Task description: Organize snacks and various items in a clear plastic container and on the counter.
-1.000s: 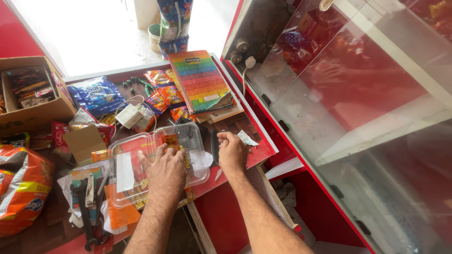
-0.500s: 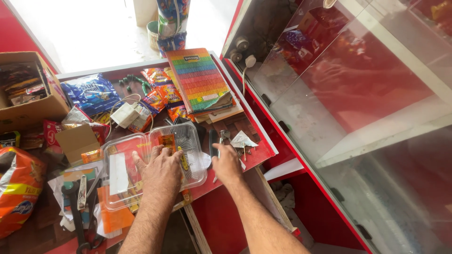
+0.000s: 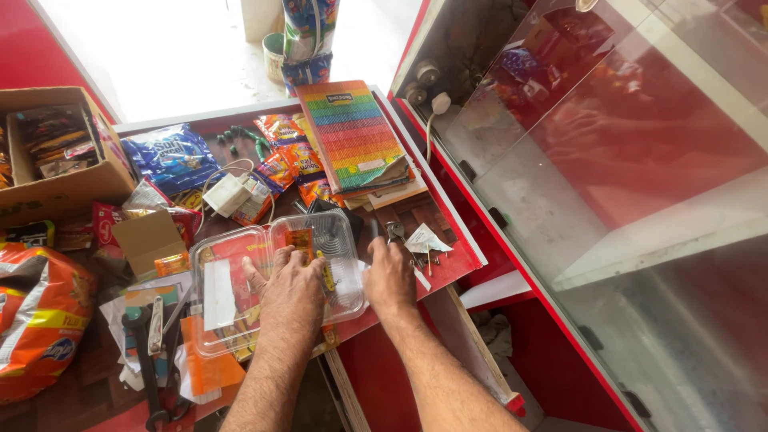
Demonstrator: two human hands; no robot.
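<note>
A clear plastic clamshell container lies open on the red counter, with small orange packets inside. My left hand rests flat on its right half, fingers spread. Just to the right, my right hand lies on the counter, its fingertips touching a dark pen-like item and reaching toward a bunch of keys next to a folded white paper. Whether the right hand grips anything is hidden by its back.
A rainbow-striped book lies at the counter's far side among snack packets. A cardboard box and an orange bag sit left. A white charger lies centre. A glass display case stands right.
My right hand has slid from the white paper leftward to the spot beside the container. The camera view has shifted slightly; my left hand stays on the container.
</note>
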